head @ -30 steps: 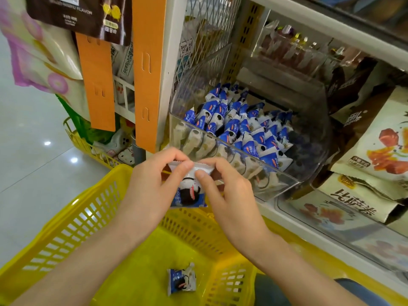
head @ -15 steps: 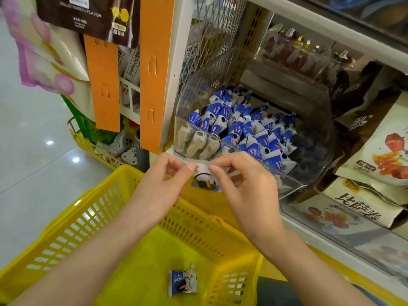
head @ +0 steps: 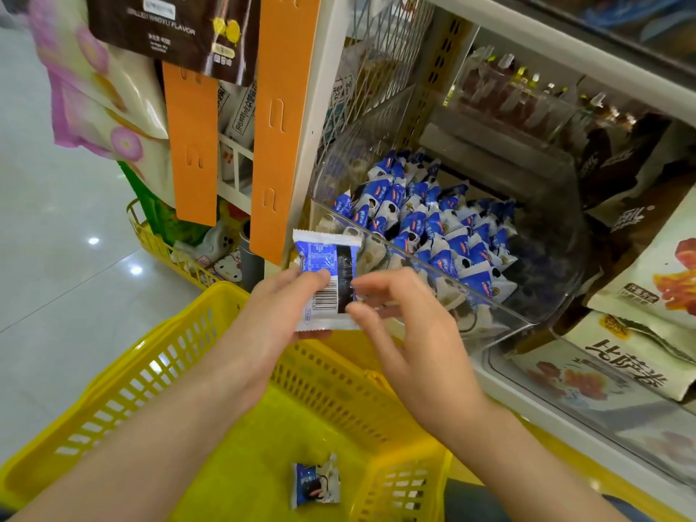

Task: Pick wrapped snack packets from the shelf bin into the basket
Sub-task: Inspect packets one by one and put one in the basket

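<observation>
I am in a shop with a pale, shiny floor (head: 56, 265). My big yellow basket (head: 150, 386) sits low in front of me, so I tell where things are from it.

Past the basket's far rim, up and to the right, is a white shelf (head: 501, 386) with a clear bin (head: 550, 265) on it. The bin is full of small blue and white snack packets (head: 433, 227), all piled together.

Above the basket's far rim is the held packet (head: 325, 276). It stands upright, with its bar code facing me. My left hand (head: 275, 322) grips it. The thumb lies on the front near the bar code, and the other fingers are curled behind it.

My right hand (head: 410, 333) is also above the basket's far rim, just beside the held packet. Its fingers are curved and spread apart. The thumb tip is at the lower right edge of the held packet. I cannot tell if this hand pinches it or only touches it.

Down inside the basket, on its bottom near the right wall, is the lone packet (head: 315, 482). It is the same kind as the others.

Above the basket's far left corner, two orange strips (head: 286, 126) hang down by the shelf's end. Higher up and further left of the basket hang soft bags with pink rings (head: 98, 92). Past the basket's far left corner, a smaller yellow basket (head: 150, 235) stands on the floor. To the right of my basket, beyond the bin, are big snack bags (head: 647, 280).
</observation>
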`<state>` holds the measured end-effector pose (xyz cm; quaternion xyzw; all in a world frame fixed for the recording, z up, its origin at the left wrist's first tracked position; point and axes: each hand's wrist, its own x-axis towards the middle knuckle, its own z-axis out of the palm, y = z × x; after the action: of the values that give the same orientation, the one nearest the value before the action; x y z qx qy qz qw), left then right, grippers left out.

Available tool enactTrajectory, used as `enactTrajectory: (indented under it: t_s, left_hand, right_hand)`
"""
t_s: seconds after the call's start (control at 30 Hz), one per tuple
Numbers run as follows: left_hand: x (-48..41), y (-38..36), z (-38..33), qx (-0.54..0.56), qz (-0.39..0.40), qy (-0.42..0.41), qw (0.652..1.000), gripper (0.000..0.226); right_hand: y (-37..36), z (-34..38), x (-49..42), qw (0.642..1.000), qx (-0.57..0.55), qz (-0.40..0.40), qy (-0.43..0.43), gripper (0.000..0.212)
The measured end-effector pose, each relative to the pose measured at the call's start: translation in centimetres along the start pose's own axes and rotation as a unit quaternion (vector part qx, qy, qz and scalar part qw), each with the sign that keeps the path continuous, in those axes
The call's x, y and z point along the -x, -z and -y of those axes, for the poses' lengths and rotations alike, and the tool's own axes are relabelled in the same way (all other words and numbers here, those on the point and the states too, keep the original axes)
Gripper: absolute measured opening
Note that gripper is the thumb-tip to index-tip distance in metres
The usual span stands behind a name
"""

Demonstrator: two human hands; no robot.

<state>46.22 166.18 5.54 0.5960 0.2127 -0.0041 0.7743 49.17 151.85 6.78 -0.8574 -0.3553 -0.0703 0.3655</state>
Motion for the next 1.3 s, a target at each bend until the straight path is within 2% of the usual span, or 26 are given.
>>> enactTrajectory:
  t_s: [0.07,0.17,0.27,0.37,0.43,0.47,0.57,0.63,0.93,1.2,1.3]
  left_hand:
    - [0.1,0.0,0.0,-0.033,0.006,-0.025,0.999,0.02]
    - [0.4,-0.3,0.2,-0.036,0.052,-0.039,0.997,0.031]
    - [0.4,-0.7,0.7,-0.06,0.051,-0.064,0.995,0.02]
    - [0.1,-0.5,1.6,-0.201,-0.011,-0.179,0.963,0.024]
    - [0.3,-0.5,1.8,-0.252,-0.022,-0.222,0.942,0.019]
    - [0.3,-0.5,1.9,-0.261,-0.013,-0.222,0.939,0.016]
    - [0.4,-0.5,2.3,-0.285,0.004,-0.217,0.934,0.039]
    - [0.3,-0.5,2.3,-0.293,0.001,-0.225,0.929,0.043]
    - [0.7,-0.3,1.5,-0.263,0.03,-0.223,0.938,0.03]
    - [0.7,-0.2,1.4,-0.264,0.03,-0.24,0.934,0.022]
    - [0.7,0.0,1.6,-0.295,0.01,-0.258,0.92,0.021]
  right_hand:
    - [-0.2,0.1,-0.2,0.984,-0.105,0.004,-0.144,0.029]
    - [-0.2,-0.3,-0.8,0.936,-0.238,0.026,-0.259,0.023]
    - [0.0,-0.1,-1.0,0.886,-0.346,0.048,-0.304,0.026]
    - [-0.1,0.0,-1.0,0.876,-0.356,0.036,-0.324,0.02]
    - [-0.2,0.0,-0.9,0.872,-0.355,0.02,-0.337,0.014]
    - [-0.3,0.0,-0.8,0.873,-0.354,0.017,-0.336,0.013]
    - [-0.6,-0.1,-0.7,0.884,-0.341,0.016,-0.319,0.011]
    - [-0.7,-0.2,-0.6,0.89,-0.339,0.016,-0.305,0.012]
    - [-0.6,-0.7,-0.3,0.952,-0.226,-0.007,-0.207,0.006]
    - [-0.4,-0.8,-0.1,0.967,-0.196,-0.013,-0.164,0.01]
    - [-0.6,-0.8,-0.1,0.966,-0.201,-0.012,-0.161,0.014]
